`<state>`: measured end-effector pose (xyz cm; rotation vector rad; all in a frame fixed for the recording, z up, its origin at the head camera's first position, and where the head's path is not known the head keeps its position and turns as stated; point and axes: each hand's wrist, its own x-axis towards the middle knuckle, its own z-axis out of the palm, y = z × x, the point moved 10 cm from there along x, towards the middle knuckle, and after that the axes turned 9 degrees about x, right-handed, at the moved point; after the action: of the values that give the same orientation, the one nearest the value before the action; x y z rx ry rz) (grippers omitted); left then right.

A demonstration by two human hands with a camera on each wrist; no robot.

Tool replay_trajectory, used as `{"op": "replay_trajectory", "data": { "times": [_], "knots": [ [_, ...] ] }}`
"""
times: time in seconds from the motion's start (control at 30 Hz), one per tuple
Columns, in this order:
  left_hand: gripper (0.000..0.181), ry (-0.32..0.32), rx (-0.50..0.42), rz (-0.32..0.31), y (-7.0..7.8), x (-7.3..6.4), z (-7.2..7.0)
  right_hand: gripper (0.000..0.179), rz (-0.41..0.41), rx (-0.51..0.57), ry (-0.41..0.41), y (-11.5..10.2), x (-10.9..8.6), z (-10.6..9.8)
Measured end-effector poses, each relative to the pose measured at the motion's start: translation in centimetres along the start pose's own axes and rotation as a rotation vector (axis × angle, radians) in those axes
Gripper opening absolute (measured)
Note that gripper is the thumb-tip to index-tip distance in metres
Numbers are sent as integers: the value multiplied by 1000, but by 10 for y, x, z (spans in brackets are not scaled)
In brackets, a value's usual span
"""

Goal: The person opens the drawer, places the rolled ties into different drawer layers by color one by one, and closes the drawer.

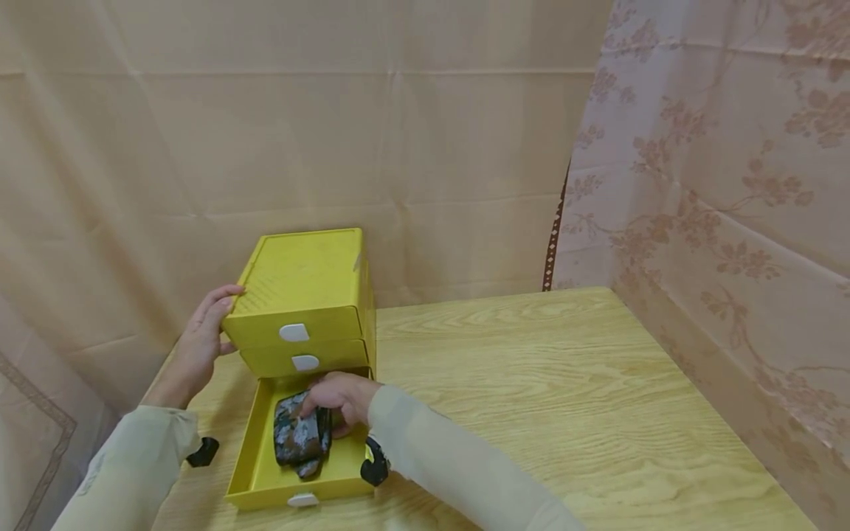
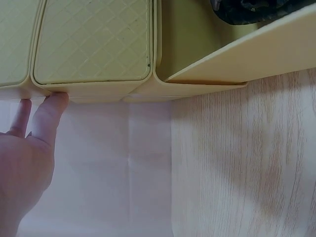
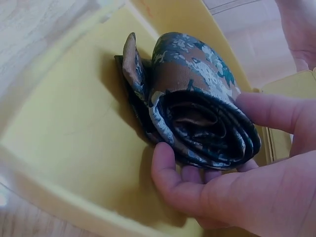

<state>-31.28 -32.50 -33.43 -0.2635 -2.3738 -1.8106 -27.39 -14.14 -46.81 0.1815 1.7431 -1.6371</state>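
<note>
My right hand [image 1: 341, 398] reaches into the pulled-out bottom drawer [image 1: 249, 450] of a yellow drawer unit [image 1: 305, 269]. Its thumb and fingers grip a rolled-up strip of shiny, camouflage-patterned fabric [image 3: 197, 69], a loose tail showing at one side. The roll rests against the drawer floor, its coiled end turned toward my palm in the right wrist view. My left hand [image 1: 202, 343] steadies the unit's left side near the top front corner, with fairly straight fingers [image 2: 47, 116] touching the side wall. Two drawers above stay closed, each bearing a white pull tab [image 1: 294, 332].
The unit stands on a wood-grain table [image 1: 531, 391], whose surface stretches off to the right. Beige cloth [image 1: 425, 147] hangs behind it, and a floral curtain [image 1: 730, 221] hangs along the right side. Black clips [image 1: 202, 451] show near both wrists.
</note>
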Motion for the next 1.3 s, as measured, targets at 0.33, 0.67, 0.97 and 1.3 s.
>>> {"op": "replay_trajectory", "data": {
  "times": [0.33, 0.67, 0.97, 1.3],
  "knots": [
    [26, 7, -34, 11, 1, 0, -2, 25, -27, 52, -84, -2, -9, 7],
    [27, 9, -13, 10, 0, -1, -2, 57, -85, 97, -168, -11, -19, 13],
    [26, 8, -30, 10, 0, -1, -1, 55, -145, 138, -184, -18, -30, 12],
    [28, -7, -10, 8, 1, 0, 0, 43, -223, 213, -283, -26, -48, 7]
  ]
}}
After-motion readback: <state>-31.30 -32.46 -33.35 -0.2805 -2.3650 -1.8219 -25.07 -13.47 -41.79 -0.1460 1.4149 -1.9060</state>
